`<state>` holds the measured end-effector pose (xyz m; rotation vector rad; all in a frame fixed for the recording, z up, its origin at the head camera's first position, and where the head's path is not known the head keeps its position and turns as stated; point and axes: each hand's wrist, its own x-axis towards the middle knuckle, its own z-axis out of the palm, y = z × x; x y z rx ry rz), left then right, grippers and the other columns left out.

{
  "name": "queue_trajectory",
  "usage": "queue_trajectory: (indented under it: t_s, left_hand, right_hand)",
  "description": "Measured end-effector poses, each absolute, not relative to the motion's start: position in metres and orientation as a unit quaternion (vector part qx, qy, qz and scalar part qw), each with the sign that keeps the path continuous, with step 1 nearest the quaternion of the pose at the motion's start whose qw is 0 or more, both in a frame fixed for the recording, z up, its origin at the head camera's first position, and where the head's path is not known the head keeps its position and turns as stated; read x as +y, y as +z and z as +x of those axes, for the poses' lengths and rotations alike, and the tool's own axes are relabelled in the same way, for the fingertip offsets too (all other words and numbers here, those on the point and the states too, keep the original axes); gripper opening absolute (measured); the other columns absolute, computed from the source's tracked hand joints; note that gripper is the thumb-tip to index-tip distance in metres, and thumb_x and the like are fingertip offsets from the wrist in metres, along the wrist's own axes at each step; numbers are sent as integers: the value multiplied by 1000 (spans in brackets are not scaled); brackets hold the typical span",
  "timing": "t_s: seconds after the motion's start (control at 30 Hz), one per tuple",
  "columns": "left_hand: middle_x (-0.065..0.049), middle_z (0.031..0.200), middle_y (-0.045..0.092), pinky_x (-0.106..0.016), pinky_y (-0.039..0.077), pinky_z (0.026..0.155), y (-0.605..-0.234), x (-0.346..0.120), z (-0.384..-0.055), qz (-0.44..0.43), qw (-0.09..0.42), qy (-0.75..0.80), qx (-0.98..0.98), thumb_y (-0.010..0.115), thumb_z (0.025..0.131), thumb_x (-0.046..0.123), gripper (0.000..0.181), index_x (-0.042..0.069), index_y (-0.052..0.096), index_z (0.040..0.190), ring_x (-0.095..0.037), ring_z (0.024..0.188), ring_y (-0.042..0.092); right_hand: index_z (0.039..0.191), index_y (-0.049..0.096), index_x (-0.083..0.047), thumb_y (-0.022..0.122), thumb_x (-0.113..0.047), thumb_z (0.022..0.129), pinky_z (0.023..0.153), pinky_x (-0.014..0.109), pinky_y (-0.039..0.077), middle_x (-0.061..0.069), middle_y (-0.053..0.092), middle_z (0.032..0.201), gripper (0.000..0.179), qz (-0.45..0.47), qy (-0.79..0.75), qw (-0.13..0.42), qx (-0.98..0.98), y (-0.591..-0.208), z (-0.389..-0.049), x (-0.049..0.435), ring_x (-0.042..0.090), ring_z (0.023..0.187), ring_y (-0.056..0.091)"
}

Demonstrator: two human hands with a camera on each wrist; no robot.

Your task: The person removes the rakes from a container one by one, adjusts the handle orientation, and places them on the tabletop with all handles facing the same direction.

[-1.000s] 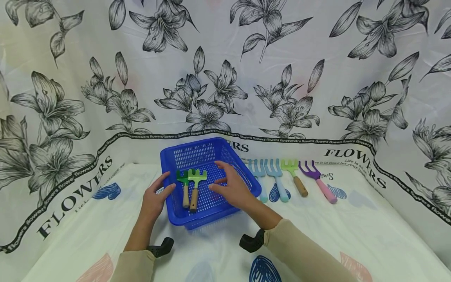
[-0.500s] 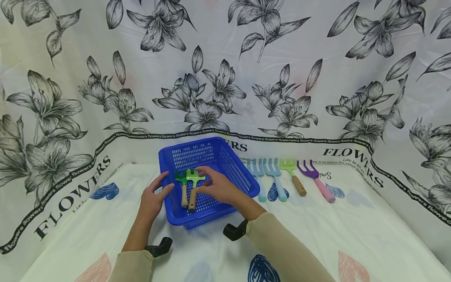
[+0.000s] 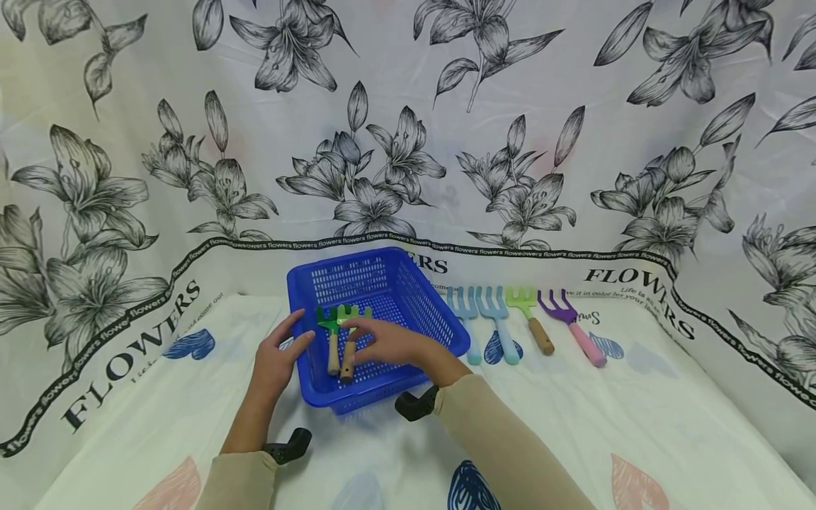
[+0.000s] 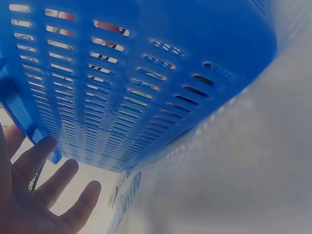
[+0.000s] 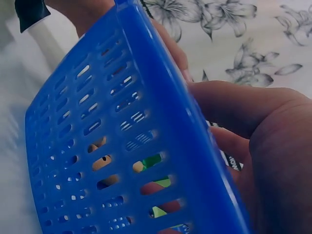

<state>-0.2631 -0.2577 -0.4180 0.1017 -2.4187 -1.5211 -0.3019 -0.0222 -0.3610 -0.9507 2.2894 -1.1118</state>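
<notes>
A blue slotted plastic basket (image 3: pixel 319 397) stands on the cloth. Two toy hand rakes lie inside: a dark green one (image 3: pixel 333 354) and a light green one with a brown handle (image 3: pixel 347 368). My right hand (image 3: pixel 398 343) reaches into the basket, its fingers over the light green rake's neck and the thumb beside its handle. A firm grip cannot be made out. At the basket's left wall is my left hand (image 3: pixel 274 361), thumb near the rim. In the left wrist view, fingers (image 4: pixel 58 183) of that hand spread loosely outside the slotted wall.
Right of the basket lie two light blue rakes (image 3: pixel 500 329), partly beside its rim. Beyond them are another light green rake (image 3: pixel 540 336) and a purple rake with a pink handle (image 3: pixel 586 343). A flowered cloth wall (image 3: pixel 408 198) closes off the back.
My right hand has moved left and down inside the basket, until its fingers reach over the light green rake. My left hand, the basket and the rakes have stayed in place.
</notes>
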Motion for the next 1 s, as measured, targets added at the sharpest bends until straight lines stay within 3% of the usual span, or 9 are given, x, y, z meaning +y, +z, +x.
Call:
queue_trajectory:
  t_s: [0.37,0.77,1.0]
  left_hand:
    - [-17,150,39,-61,29,106,-418,-259,-264,35,141,-531,-835,57,95,48,65,22,38,151,-39,139,32]
    - [-16,151,39,-63,29,105,-420,-260,-263,36,138,-534,-833,57,95,46,63,24,38,151,-39,139,32]
    - [-17,150,39,-63,29,105,-420,-259,-265,37,138,-531,-835,57,94,48,64,24,38,151,-40,139,32]
  right_hand:
    - [147,42,-24,66,-32,92,105,49,38,6,56,136,60,-359,-350,208,840,-368,-311,-32,26,129,48]
    - [153,32,-25,60,-30,95,112,53,26,0,53,139,64,-391,-282,278,831,-373,-312,-38,22,136,40]
    - [153,32,-25,56,-27,97,112,48,27,-3,51,141,62,-400,-218,299,839,-372,-311,-39,18,135,40]
